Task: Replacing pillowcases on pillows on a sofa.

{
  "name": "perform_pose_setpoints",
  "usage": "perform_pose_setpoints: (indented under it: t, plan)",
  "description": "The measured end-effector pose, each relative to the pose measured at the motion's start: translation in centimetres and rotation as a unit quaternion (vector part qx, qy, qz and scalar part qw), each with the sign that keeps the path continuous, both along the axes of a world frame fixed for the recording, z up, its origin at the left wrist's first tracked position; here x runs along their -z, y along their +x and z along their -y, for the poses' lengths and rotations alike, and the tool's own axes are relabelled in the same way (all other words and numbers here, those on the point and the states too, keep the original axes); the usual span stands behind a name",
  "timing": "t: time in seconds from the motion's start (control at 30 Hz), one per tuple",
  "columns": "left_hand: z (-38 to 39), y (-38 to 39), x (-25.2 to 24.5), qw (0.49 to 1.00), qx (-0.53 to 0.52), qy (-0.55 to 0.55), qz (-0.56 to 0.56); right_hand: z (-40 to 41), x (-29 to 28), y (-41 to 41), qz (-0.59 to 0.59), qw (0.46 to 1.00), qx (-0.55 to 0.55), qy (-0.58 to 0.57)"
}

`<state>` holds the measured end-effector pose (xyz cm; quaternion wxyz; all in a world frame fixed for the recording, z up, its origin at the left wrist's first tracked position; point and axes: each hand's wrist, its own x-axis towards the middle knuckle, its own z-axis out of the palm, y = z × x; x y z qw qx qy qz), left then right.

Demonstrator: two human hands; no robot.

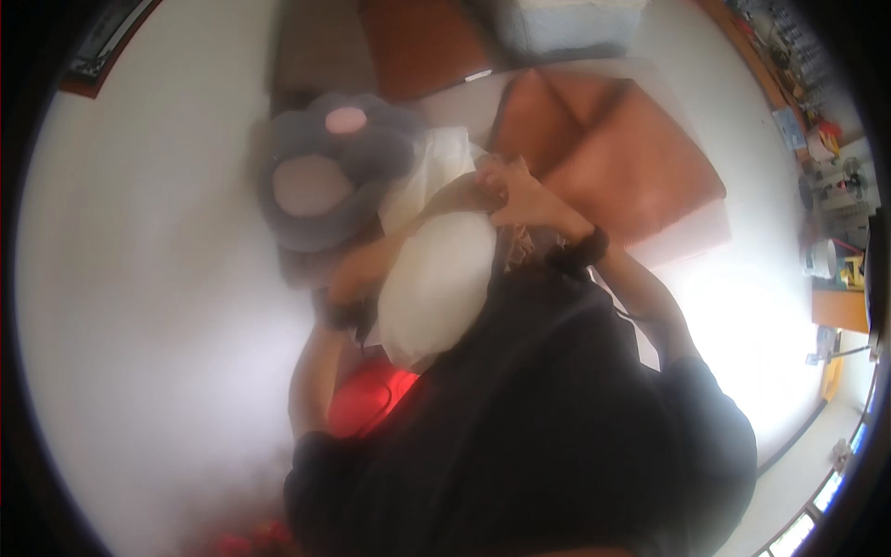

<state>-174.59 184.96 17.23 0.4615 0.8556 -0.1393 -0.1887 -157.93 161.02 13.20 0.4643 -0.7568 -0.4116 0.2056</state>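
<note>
A rounded white bundle, perhaps cloth or a cushion (438,285), lies against the front of the black shirt, between the forearms. My left hand (365,268) is at its left edge, blurred, with a dark band at the wrist. My right hand (532,202) is above its upper right side, fingers curled inward; a dark band circles that wrist too. A brownish stretch, whether cloth or skin I cannot tell, spans between the hands. Pale cloth (442,163) lies just beyond them. Crumpled brown material (518,247) shows below my right hand. Blur hides what the fingers hold.
A grey paw-shaped cushion (379,150) with pink pads lies beyond my left hand. An orange-brown folded panel or box (626,167) stands beyond my right hand. A pale blue-white block (574,28) is at the top. Something red (369,400) shows beside my left forearm. Cluttered shelving lines the far right.
</note>
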Motion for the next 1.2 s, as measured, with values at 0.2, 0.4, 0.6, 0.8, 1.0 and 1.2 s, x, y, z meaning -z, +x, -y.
perform_pose_setpoints:
  t: [0.2, 0.4, 0.6, 0.8, 1.0, 1.2]
  plan:
    - [1.3, -8.1, -4.8, 0.979, -0.129, 0.104, 0.123, -0.3, 0.0, 0.8, -0.004, 0.999, 0.029, 0.028]
    - [6.4, -8.5, -3.9, 0.955, -0.181, 0.124, 0.199, -2.7, 2.3, 2.5, 0.000, 0.999, 0.020, 0.037]
    - [10.5, -1.9, 2.3, 0.864, -0.310, 0.195, 0.345, -3.4, -4.2, -0.3, 0.035, 0.998, 0.020, 0.045]
    - [9.2, 4.7, 6.5, 0.923, -0.193, 0.254, 0.215, -1.6, -5.6, -3.8, 0.129, 0.987, -0.038, 0.091]
    - [13.2, 8.5, 9.4, 0.934, -0.179, 0.155, 0.268, 2.8, -1.0, 0.1, 0.029, 0.991, 0.127, 0.032]
    - [15.0, 6.9, 6.2, 0.973, -0.069, 0.126, 0.182, 6.2, -0.1, 0.1, 0.077, 0.978, 0.191, -0.039]
